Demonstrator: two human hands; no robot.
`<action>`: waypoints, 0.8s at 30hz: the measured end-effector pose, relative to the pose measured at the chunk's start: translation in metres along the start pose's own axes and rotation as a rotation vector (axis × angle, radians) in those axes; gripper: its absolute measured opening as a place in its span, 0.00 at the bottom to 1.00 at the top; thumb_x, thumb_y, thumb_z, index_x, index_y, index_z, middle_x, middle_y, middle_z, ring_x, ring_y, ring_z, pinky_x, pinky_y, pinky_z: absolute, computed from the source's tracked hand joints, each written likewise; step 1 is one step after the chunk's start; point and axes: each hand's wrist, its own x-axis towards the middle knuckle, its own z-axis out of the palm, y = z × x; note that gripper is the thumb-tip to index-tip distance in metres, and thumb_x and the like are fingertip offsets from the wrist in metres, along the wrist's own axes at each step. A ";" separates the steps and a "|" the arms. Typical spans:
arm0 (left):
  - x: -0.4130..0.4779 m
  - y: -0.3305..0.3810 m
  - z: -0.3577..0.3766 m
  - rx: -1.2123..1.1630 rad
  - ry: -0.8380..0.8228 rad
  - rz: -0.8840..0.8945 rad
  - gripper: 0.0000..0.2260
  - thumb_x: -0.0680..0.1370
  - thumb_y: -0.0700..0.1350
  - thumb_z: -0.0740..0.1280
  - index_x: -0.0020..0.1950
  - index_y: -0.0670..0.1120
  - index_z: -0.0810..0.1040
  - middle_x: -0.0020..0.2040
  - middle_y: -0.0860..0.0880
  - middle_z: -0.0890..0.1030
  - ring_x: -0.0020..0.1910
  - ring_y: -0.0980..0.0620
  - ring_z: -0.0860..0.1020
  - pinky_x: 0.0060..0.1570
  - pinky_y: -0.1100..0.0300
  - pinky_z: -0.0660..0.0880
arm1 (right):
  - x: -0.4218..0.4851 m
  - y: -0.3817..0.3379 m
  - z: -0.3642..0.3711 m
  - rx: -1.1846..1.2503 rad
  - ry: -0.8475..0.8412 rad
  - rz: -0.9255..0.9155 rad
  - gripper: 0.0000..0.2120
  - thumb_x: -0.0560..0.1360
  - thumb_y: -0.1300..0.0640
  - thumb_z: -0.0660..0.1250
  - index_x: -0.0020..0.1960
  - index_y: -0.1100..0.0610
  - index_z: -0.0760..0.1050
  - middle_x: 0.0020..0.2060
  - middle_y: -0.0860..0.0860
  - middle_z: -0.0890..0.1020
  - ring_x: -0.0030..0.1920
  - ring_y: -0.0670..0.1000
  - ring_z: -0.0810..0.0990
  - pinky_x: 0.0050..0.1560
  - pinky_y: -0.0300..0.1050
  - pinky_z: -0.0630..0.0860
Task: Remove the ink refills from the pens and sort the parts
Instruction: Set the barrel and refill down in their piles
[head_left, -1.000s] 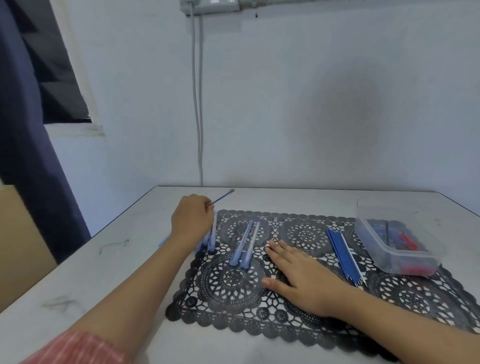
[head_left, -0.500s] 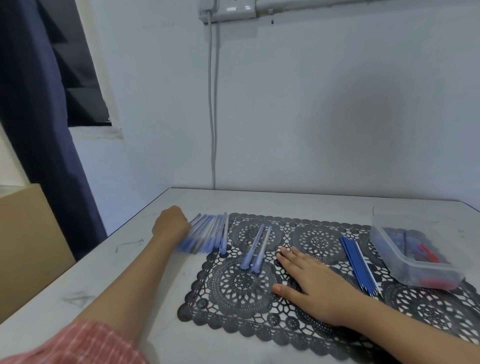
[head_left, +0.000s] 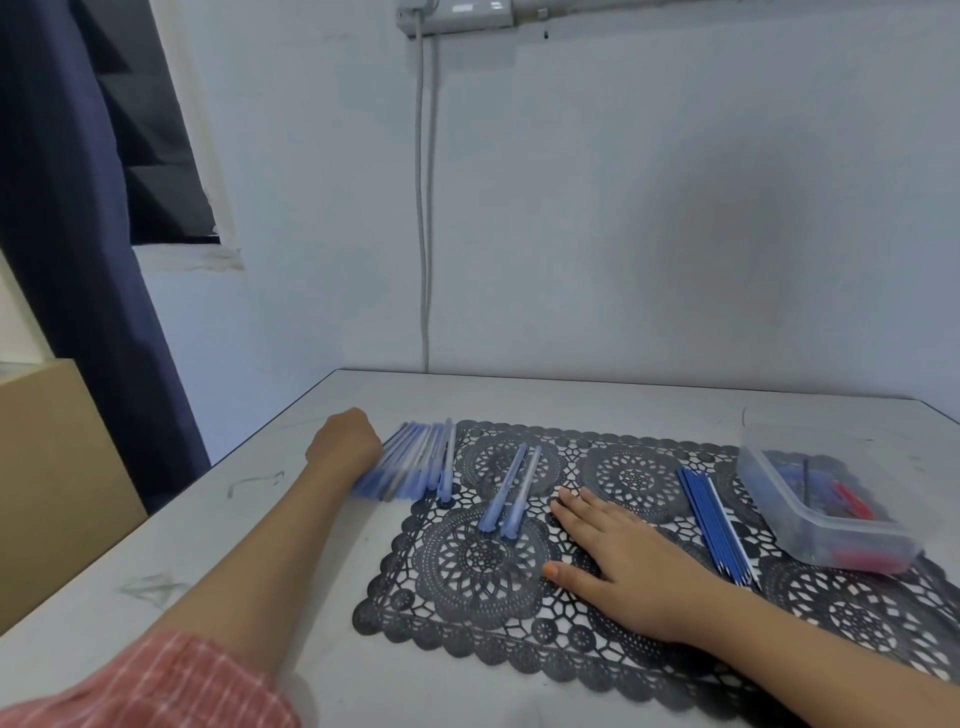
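Now, what was raised a second ago is filed among barrels (head_left: 415, 460) at the mat's (head_left: 483, 558) left edge, two pens (head_left: 503, 488) pending; left hand's (head_left: 343, 441) grip cannot be told, right hand (head_left: 618, 561) laid flat.

We see bare table (head_left: 571, 400) between the lace mat (head_left: 483, 561) and the wall, and more at the near left. Across the mat, obstacles stand in a line: pen barrels (head_left: 415, 462) beside our left hand (head_left: 343, 441), two pens (head_left: 511, 491), our flat right hand (head_left: 623, 561), refills (head_left: 719, 525) and the plastic container (head_left: 810, 525). We find passable lanes between barrels and pens, and between right hand and refills.
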 end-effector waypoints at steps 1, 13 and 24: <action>-0.001 0.001 0.000 0.012 -0.003 0.003 0.07 0.73 0.37 0.62 0.44 0.40 0.80 0.39 0.44 0.79 0.36 0.45 0.77 0.28 0.62 0.65 | 0.000 0.000 0.000 0.000 -0.001 0.000 0.47 0.63 0.26 0.33 0.76 0.49 0.40 0.75 0.44 0.41 0.74 0.44 0.39 0.72 0.42 0.39; -0.024 0.032 -0.013 0.067 0.062 0.171 0.07 0.77 0.44 0.65 0.47 0.44 0.82 0.46 0.46 0.82 0.43 0.46 0.79 0.41 0.58 0.76 | -0.001 -0.001 -0.002 0.003 -0.005 -0.004 0.46 0.63 0.26 0.34 0.76 0.49 0.40 0.75 0.44 0.42 0.74 0.44 0.39 0.73 0.42 0.39; -0.082 0.086 -0.003 0.012 -0.172 0.573 0.09 0.78 0.47 0.67 0.54 0.47 0.82 0.50 0.49 0.82 0.45 0.55 0.77 0.46 0.62 0.73 | -0.001 -0.001 -0.002 0.015 0.001 -0.006 0.47 0.63 0.26 0.35 0.76 0.50 0.42 0.75 0.45 0.43 0.74 0.45 0.40 0.73 0.43 0.41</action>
